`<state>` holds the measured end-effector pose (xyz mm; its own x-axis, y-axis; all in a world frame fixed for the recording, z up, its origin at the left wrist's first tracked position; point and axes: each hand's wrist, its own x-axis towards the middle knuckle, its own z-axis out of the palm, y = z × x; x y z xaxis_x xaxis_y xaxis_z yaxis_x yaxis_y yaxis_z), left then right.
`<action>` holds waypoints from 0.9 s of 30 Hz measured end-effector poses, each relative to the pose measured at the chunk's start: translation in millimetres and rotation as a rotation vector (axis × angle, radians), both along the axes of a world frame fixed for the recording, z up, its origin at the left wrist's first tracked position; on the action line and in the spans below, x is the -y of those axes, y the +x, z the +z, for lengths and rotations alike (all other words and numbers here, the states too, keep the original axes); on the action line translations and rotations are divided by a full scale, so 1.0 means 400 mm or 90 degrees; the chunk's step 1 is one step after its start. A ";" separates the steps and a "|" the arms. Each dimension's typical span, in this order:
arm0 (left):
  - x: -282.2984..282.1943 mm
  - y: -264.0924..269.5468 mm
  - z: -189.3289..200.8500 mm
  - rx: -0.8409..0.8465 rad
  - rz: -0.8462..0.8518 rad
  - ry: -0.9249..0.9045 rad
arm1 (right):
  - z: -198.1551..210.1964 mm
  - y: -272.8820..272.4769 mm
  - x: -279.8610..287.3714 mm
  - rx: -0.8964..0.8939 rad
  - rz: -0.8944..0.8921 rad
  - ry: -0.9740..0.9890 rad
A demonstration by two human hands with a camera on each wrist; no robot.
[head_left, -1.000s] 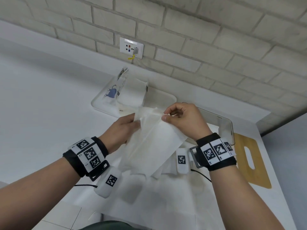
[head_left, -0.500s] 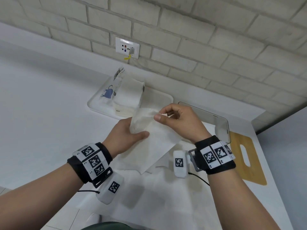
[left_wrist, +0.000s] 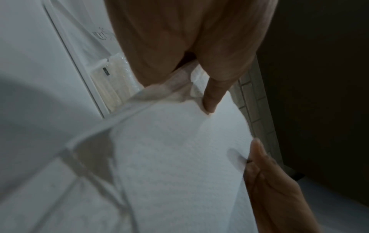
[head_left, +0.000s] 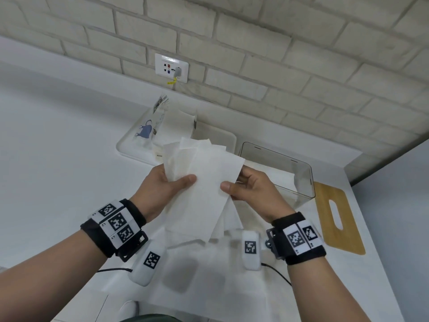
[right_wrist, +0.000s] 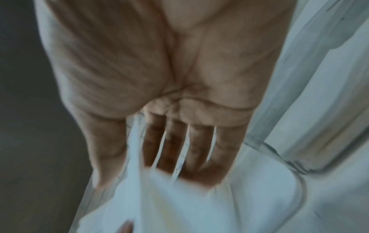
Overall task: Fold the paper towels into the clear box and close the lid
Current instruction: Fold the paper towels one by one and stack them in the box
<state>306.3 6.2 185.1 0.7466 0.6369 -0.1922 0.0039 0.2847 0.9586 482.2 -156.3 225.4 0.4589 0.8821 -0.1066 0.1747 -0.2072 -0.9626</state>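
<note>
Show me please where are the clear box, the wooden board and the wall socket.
clear box (head_left: pixel 310 182): head view, right side wall.
wooden board (head_left: pixel 348 233): head view, bare wood beside its slot.
wall socket (head_left: pixel 171 68): head view, middle of white plate.

1. Left hand (head_left: pixel 166 185): fingers hidden behind the paper towels (head_left: pixel 204 182) in the head view; only the thumb shows on the near face.
2. Right hand (head_left: pixel 249 190): fingers likewise behind the sheets in the head view. The right wrist view is motion-blurred; fingertips are lost under the towel edge.
3. Clear box (head_left: pixel 299 173): near-left corner covered by the right hand and towels; contents pale, their number cannot be told.
4. Tray (head_left: pixel 125 147): near-right part hidden behind the held towels; print on the packet (head_left: pixel 148 129) too small to read.
5. Left wrist view: left hand cut off by the top edge; background dark.
</note>
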 end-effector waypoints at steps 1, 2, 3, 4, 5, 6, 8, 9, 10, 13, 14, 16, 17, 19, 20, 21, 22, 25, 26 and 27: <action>0.004 0.004 -0.001 0.004 0.006 -0.007 | -0.008 -0.014 -0.004 0.025 -0.031 0.012; 0.011 0.008 0.000 0.008 0.013 -0.017 | -0.017 -0.026 -0.006 0.047 -0.061 0.026; 0.017 0.012 0.001 0.011 0.020 -0.032 | -0.024 -0.036 -0.008 0.057 -0.089 0.040; 0.022 0.016 0.003 0.014 0.025 -0.052 | -0.028 -0.043 -0.008 0.058 -0.112 0.055; 0.027 0.019 0.004 0.019 0.027 -0.072 | -0.031 -0.047 -0.007 0.053 -0.134 0.072; 0.030 0.021 0.005 0.025 0.027 -0.085 | -0.033 -0.046 -0.003 0.041 -0.157 0.089; 0.033 0.023 0.006 0.026 0.029 -0.083 | -0.029 -0.040 0.008 0.037 -0.212 0.116; 0.032 0.023 0.006 0.025 0.032 -0.075 | -0.025 -0.034 0.015 0.050 -0.240 0.123; 0.031 0.024 0.005 0.023 0.034 -0.068 | -0.017 -0.027 0.024 0.066 -0.264 0.129; 0.029 0.024 0.005 0.013 0.046 -0.050 | 0.026 -0.013 0.051 0.067 -0.283 0.191; 0.029 0.025 0.004 0.007 0.046 -0.043 | 0.040 -0.013 0.060 0.043 -0.261 0.211; 0.031 0.026 0.003 -0.002 0.042 -0.031 | 0.055 -0.023 0.065 -0.033 -0.180 0.211; 0.034 0.027 0.004 -0.005 0.038 -0.026 | 0.052 -0.031 0.061 -0.050 -0.136 0.187; 0.043 0.032 0.008 -0.004 0.024 -0.017 | 0.024 -0.048 0.044 0.006 -0.092 0.113; 0.049 0.035 0.012 0.002 0.015 -0.016 | 0.005 -0.054 0.033 0.049 -0.104 0.081; 0.057 0.037 0.020 0.009 0.008 -0.021 | -0.012 -0.060 0.023 0.082 -0.133 0.060; 0.062 0.037 0.026 0.015 0.006 -0.035 | -0.025 -0.067 0.015 0.098 -0.165 0.048; 0.067 0.034 0.033 0.031 -0.021 -0.086 | -0.052 -0.082 -0.002 0.088 -0.230 0.031; 0.068 0.034 0.028 0.035 -0.032 -0.086 | -0.059 -0.085 -0.006 0.085 -0.247 0.025; 0.070 0.032 0.023 0.039 -0.043 -0.068 | -0.064 -0.087 -0.010 0.089 -0.261 0.018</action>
<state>319.1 -21.7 194.5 0.7992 0.5636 -0.2089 -0.0317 0.3866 0.9217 447.5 -152.2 199.8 0.7803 0.6254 0.0036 0.2130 -0.2603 -0.9418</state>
